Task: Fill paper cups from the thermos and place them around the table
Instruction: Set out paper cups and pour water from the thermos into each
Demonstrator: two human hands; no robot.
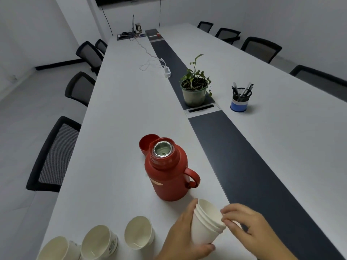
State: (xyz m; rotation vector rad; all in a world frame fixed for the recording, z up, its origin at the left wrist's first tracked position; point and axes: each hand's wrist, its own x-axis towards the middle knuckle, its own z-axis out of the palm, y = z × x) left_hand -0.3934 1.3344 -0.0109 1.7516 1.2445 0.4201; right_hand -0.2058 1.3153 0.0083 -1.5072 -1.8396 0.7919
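Left hand (185, 235) is wrapped around a nested cup stack (205, 224), right hand (244, 225) pinching the top rim. Three loose cups (138, 232) sit left on the counter (116, 128); open red thermos (169, 171) just behind, its lid (146, 142) past that.

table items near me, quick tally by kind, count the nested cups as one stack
red thermos: 1
red thermos lid: 1
loose paper cups: 3
nested cup stack, held by left hand and right hand: 1
potted plant: 1
pen holder: 1
total: 8
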